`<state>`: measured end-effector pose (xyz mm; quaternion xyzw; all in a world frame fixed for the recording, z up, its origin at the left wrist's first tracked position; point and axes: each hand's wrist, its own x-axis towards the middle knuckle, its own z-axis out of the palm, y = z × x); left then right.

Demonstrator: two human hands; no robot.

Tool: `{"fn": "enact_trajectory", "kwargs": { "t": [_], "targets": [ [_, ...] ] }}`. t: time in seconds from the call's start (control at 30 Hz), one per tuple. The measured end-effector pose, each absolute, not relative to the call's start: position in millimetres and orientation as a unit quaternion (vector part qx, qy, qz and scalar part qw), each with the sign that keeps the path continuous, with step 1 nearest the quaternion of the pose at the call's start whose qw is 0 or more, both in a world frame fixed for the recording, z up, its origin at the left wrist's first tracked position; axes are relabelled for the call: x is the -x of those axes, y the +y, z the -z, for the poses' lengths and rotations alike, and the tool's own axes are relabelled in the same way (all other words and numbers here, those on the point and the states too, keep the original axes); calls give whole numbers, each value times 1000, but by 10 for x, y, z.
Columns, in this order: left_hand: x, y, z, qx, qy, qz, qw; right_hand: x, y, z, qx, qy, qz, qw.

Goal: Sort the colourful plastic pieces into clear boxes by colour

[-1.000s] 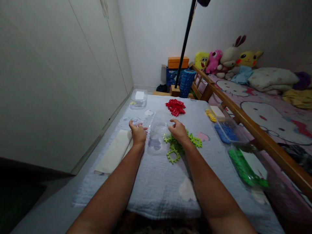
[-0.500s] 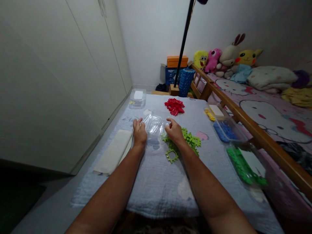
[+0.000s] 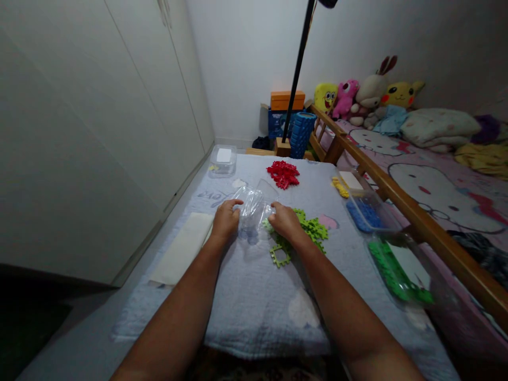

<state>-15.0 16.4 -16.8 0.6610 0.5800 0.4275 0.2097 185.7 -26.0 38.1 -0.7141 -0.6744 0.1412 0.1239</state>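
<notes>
Between my hands, a clear plastic container (image 3: 253,206) is tilted above the table, with shiny reflections across its walls. A see-through flap or lid seems to stand up at its far right. My left hand (image 3: 225,221) grips its left side, with thumb and forefinger curled toward it. On the opposite side, my right hand (image 3: 284,219) pinches the edge with bent fingers. Light-green interlocking plastic pieces (image 3: 315,228) lie in a pile beside and partly under my right wrist. One square green frame piece (image 3: 280,255) lies nearer to me.
Red plastic pieces (image 3: 283,174) are heaped farther back. A clear lidded box (image 3: 223,160) stands back left; a folded cream cloth (image 3: 180,251) lies left. Along the right edge are boxes of blue pieces (image 3: 365,214) and green pieces (image 3: 391,267), beside a wooden bed rail (image 3: 397,201).
The clear container has tilted and its see-through flap shows raised at the far right. My left hand has turned inward and its fingers have closed toward the container's side.
</notes>
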Motion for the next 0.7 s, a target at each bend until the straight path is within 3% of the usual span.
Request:
{"fn": "enact_trajectory", "kwargs": {
  "t": [0.23,0.5,0.7],
  "targets": [
    [169,76,98,-772,582,-229,110,-1936,-284,-432,707,-694,-109,76],
    [95,-12,-21,-751,628,-196,55,-1964,-335,-597,710,-698,-93,35],
    [75,-47,-57,-743,635,-202,57,-1991,-330,-598,704,-696,-116,82]
  ]
}}
